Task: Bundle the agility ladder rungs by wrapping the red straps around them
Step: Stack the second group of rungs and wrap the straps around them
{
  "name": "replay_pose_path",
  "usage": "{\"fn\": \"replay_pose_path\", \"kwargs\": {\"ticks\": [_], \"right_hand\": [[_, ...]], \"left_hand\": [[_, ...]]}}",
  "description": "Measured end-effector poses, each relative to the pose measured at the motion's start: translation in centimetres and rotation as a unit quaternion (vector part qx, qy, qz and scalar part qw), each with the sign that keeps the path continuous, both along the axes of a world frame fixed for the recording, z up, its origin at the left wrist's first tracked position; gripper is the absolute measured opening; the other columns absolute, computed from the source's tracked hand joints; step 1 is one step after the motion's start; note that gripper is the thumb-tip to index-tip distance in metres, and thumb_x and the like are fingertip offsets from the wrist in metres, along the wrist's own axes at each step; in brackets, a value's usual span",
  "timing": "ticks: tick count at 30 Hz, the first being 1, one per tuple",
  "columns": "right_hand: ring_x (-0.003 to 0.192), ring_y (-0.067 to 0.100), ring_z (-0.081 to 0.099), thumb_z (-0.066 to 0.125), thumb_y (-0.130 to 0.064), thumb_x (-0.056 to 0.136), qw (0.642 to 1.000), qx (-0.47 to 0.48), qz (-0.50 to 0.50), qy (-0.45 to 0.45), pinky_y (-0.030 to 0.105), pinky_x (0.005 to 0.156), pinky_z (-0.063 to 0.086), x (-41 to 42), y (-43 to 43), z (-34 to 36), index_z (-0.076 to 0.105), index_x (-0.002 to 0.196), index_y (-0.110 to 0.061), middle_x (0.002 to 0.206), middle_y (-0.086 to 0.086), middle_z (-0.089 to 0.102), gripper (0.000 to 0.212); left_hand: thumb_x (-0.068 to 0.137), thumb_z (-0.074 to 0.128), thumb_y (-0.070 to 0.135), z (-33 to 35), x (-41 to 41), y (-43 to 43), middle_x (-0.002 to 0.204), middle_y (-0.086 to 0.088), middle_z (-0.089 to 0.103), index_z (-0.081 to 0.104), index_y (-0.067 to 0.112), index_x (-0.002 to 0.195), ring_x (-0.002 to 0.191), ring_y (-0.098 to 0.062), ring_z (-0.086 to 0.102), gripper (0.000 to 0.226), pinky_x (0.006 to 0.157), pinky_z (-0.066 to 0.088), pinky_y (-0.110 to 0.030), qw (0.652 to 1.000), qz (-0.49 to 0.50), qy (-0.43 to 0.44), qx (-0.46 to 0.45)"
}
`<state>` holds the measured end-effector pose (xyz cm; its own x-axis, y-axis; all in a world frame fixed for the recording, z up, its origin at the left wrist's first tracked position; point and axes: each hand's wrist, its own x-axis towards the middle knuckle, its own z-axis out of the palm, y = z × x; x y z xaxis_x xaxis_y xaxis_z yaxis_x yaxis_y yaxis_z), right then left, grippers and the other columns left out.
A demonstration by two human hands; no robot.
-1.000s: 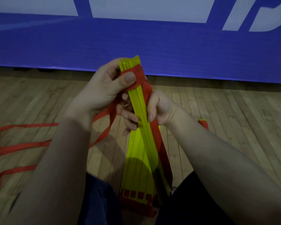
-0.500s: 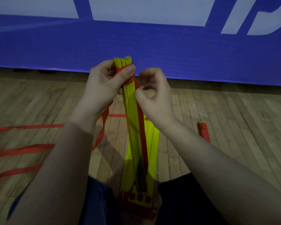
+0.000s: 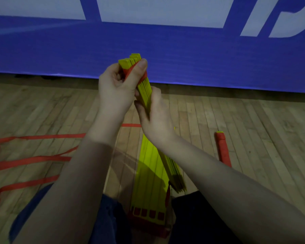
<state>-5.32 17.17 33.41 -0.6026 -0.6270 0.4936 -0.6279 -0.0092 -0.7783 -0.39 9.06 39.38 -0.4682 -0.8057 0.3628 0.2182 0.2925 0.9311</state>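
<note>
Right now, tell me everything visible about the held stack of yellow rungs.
The stack of yellow rungs is a sheaf of flat, plastic-looking slats, raised slanting, far ends slightly fanned. A red strap crosses it near the top, pinned by the thumb of the left hand; the right hand grips it lower.

A wooden floor (image 3: 253, 120) of narrow planks fills the lower part of the view, in dim light. Behind it stands a blue banner (image 3: 183, 55), with large white shapes (image 3: 165, 9) along its top and its lower edge meeting the floor.
</note>
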Motion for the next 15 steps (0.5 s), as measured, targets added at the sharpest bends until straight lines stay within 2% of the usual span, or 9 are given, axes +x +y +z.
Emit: {"fn": "replay_pose_path", "kwargs": {"ticks": [3,5,7,9,12,13,15], "right_hand": [[0.088,0.034,0.063,0.056,-0.02,0.09,0.999,0.019,0.003,-0.049,0.049,0.073,0.051,-0.6,0.1,0.1,0.047,0.117,-0.01,0.097,0.012,0.065,0.03],[0.077,0.027,0.064,0.061,-0.015,0.09,0.99,0.011,0.045,-0.133,0.046,0.072,0.055,-1.3,0.4,0.9,0.049,0.116,-0.013,0.091,0.009,0.065,0.028],[0.07,0.022,0.061,0.062,-0.002,0.09,0.969,-0.022,0.107,-0.221,0.039,0.067,0.054,-2.2,0.9,2.0,0.05,0.112,-0.012,0.088,0.01,0.062,0.027],[0.063,0.018,0.061,0.061,0.006,0.088,0.946,-0.031,0.154,-0.284,0.033,0.061,0.053,-3.0,1.4,3.2,0.051,0.108,-0.008,0.083,0.012,0.061,0.026],[0.061,0.021,0.062,0.059,0.009,0.087,0.914,-0.018,0.211,-0.345,0.033,0.063,0.052,-3.7,2.2,4.1,0.052,0.111,-0.004,0.079,0.014,0.063,0.028],[0.062,0.024,0.062,0.058,0.01,0.087,0.905,-0.016,0.225,-0.361,0.034,0.063,0.053,-4.0,2.5,4.3,0.051,0.114,-0.003,0.079,0.015,0.063,0.031],[0.064,0.027,0.061,0.057,0.011,0.086,0.885,-0.014,0.249,-0.393,0.035,0.06,0.054,-4.4,2.9,4.6,0.049,0.119,-0.001,0.079,0.018,0.062,0.036]], "left_hand": [[0.084,0.071,0.034,0.5,0.3,-0.4,0.045,0.012,0.047,0.057,0.013,0.069,0.04,-0.001,0.042,0.03,0.043,0.033,-0.016,0.999,-0.016,-0.045,0.003],[0.083,0.071,0.031,0.9,1.1,-1.0,0.05,0.011,0.052,0.064,0.012,0.076,0.042,-0.001,0.044,0.022,0.045,0.035,-0.013,0.995,-0.074,-0.062,0.002],[0.078,0.073,0.026,1.3,2.0,-1.6,0.061,0.004,0.061,0.069,0.015,0.087,0.046,0.0,0.049,0.015,0.05,0.04,-0.012,0.988,-0.143,-0.051,0.02],[0.078,0.069,0.016,1.4,2.7,-2.1,0.066,0.005,0.067,0.067,0.012,0.101,0.051,0.0,0.055,0.023,0.054,0.044,-0.011,0.982,-0.183,-0.039,0.038],[0.075,0.068,0.007,1.6,3.3,-2.7,0.095,-0.004,0.072,0.057,0.0,0.124,0.061,-0.003,0.063,0.05,0.063,0.05,-0.013,0.98,-0.191,-0.022,0.051],[0.072,0.069,0.008,1.5,3.4,-2.9,0.101,-0.006,0.07,0.056,0.001,0.124,0.064,-0.004,0.065,0.054,0.066,0.051,-0.014,0.982,-0.179,-0.028,0.043],[0.068,0.074,0.015,1.5,3.6,-3.2,0.096,-0.006,0.07,0.061,0.013,0.117,0.068,-0.006,0.066,0.05,0.07,0.053,-0.016,0.988,-0.148,-0.052,0.002]]}}
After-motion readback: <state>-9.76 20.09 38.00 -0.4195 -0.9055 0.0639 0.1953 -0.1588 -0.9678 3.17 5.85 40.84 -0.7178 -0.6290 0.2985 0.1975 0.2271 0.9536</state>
